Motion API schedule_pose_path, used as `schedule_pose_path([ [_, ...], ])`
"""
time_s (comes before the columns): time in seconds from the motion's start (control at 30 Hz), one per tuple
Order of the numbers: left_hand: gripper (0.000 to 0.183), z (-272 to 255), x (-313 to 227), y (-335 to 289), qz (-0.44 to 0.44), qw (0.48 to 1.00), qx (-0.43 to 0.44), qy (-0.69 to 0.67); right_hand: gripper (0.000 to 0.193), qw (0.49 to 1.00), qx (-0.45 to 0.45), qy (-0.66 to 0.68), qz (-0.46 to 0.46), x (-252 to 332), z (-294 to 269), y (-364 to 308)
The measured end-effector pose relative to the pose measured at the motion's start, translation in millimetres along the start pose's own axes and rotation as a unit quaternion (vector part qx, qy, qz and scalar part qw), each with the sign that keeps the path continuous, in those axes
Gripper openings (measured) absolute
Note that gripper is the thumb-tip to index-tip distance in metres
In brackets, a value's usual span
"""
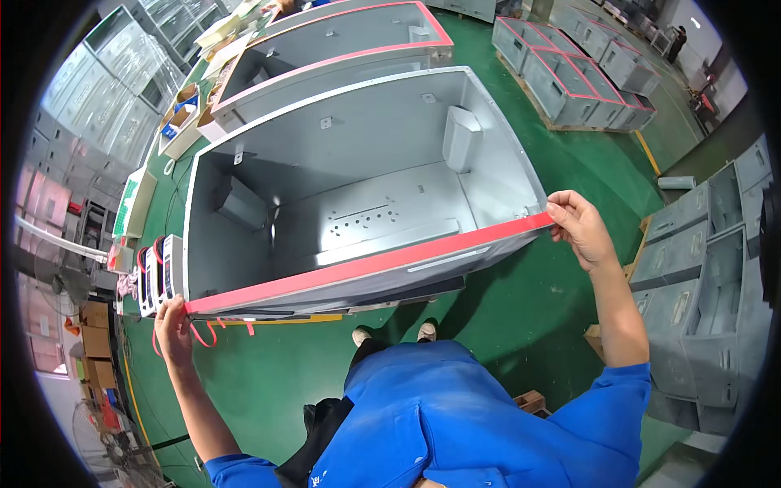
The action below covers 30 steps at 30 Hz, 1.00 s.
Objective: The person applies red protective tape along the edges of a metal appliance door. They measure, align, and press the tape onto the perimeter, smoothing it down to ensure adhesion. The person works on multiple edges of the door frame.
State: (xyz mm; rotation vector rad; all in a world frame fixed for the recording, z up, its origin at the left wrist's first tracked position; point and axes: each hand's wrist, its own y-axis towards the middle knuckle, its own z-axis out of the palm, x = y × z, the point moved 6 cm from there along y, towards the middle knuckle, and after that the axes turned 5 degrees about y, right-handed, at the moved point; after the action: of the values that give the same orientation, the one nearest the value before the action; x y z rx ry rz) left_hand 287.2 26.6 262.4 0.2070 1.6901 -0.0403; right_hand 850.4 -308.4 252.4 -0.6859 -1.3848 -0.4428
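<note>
A large open grey metal box [309, 154] stands in front of me, with brackets and punched holes visible inside. Along its near rim runs a strip of red tape [382, 262], stretched from corner to corner; the other visible rims are bare. At the near left corner, my left hand [172, 329] is closed with its fingertips on the tape's end. A loose red length curls beneath that corner. My right hand [582, 232] pinches the other end of the tape between thumb and fingers at the near right corner.
Boxes with red-taped rims stand behind [325, 49] and on a pallet at the far right [569, 73]. Grey cabinets [691, 276] are stacked at right. A white holder with red-edged rolls [159, 272] sits by the left corner, near parts bins [179, 122] and a fan [106, 435].
</note>
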Motion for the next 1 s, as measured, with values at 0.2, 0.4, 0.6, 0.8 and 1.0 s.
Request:
schedule_pose_path([
  [0.2,0.012,7.1,-0.4,-2.1,-0.061,0.996,0.027,-0.062,0.024,1.0,-0.001,0.0,-0.011,-4.5,-2.3,1.5],
  [0.4,0.011,4.3,3.9,0.3,-0.031,0.998,0.026,-0.05,0.023,1.0,0.002,0.008,-0.018,-5.9,-2.4,1.8],
  [0.6,0.016,10.5,-0.9,-3.8,-0.023,0.998,0.002,-0.056,0.022,1.0,-0.003,0.014,-0.017,-6.2,-2.2,1.3],
  [0.8,0.017,9.1,1.2,-4.1,-0.028,0.998,0.009,-0.055,0.022,1.0,-0.011,0.02,-0.02,-8.9,-3.8,1.4],
  [1.0,0.011,4.9,4.3,-4.9,-0.04,0.995,0.007,-0.092,0.022,0.999,-0.024,0.024,-0.024,-10.8,-2.9,-0.8],
])
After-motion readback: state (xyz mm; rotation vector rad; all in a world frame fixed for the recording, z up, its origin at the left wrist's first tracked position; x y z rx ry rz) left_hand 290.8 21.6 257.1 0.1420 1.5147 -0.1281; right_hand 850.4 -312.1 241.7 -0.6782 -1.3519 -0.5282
